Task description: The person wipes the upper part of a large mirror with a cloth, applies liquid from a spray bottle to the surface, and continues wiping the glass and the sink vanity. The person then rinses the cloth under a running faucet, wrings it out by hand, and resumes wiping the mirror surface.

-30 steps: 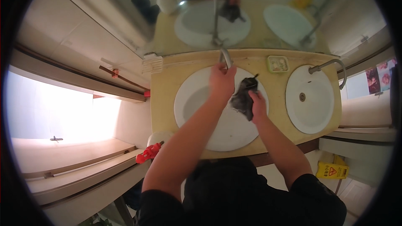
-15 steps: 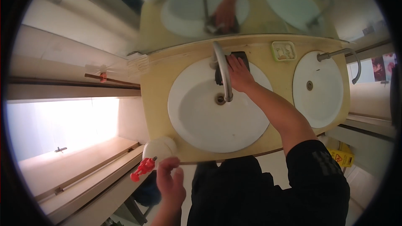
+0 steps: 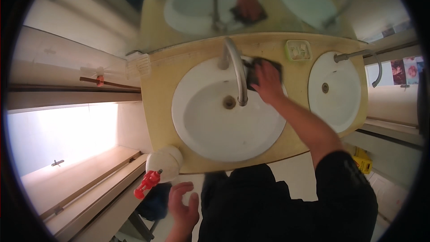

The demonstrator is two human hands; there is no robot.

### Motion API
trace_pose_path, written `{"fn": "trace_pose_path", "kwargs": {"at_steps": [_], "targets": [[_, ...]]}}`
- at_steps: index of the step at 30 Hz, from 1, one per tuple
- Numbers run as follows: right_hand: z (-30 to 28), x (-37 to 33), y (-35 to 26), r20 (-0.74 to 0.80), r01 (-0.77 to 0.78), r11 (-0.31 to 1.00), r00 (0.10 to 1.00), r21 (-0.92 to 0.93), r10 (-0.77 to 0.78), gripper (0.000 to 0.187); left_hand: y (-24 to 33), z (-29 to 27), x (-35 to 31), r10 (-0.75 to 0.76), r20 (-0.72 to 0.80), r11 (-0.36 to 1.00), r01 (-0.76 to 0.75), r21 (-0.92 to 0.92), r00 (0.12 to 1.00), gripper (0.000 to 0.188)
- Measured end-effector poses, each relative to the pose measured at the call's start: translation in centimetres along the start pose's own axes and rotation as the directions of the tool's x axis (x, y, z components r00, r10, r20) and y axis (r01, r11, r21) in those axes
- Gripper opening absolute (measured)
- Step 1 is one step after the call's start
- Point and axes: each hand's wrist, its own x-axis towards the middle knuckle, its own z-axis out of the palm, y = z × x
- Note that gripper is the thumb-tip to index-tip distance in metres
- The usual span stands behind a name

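Observation:
My right hand (image 3: 268, 83) lies over a dark cloth (image 3: 252, 79), fingers spread across it, pressing it to the back right rim of the white oval sink (image 3: 188, 127). Just left of the cloth rises the curved metal faucet (image 3: 241, 74), its spout above the drain (image 3: 229, 102). My left hand (image 3: 183, 206) hangs in front of the counter, fingers loosely bent and thumb apart, with nothing in it. Closest to that hand is a white spray bottle (image 3: 168, 163) with a red trigger head (image 3: 148, 183), standing at the counter's front left corner.
A second sink (image 3: 340, 112) with its own faucet (image 3: 358, 55) is set into the yellowish counter (image 3: 159, 107) on the right. Between the sinks, near the back edge, sits a small soap dish (image 3: 298, 50). A mirror (image 3: 197, 22) runs behind. A yellow floor sign (image 3: 363, 165) stands at right.
My right hand and the cloth have slid right, away from the faucet base, along the sink's back rim. My left hand has barely moved. The view has shifted slightly.

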Motion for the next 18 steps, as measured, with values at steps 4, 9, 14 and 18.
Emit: {"fn": "trace_pose_path", "kwargs": {"at_steps": [4,9,14,18], "targets": [[0.7,4.6,-0.5,0.013,0.302,0.953,0.953,0.004,-0.302,0.071,0.4,0.4,-0.1,-0.01,0.039,0.999,0.009,0.039,0.999,0.016],[0.2,-10.6,0.9,0.125,0.076,0.993,0.99,-0.091,-0.064,0.072,-0.5,-0.1,-0.4,-0.001,0.089,0.997,-0.006,0.075,0.996,0.017],[0.9,-22.0,-7.0,0.28,0.126,0.988,0.949,0.091,-0.147,0.059,-2.3,-0.2,-1.3,0.011,0.007,0.998,-0.012,0.058,1.0,0.016],[5.8,-16.8,-19.4,0.446,-0.075,0.909,0.886,0.41,-0.129,0.059,-2.2,-0.3,-2.1,0.019,0.009,0.997,-0.02,0.08,1.0,0.015]]}}
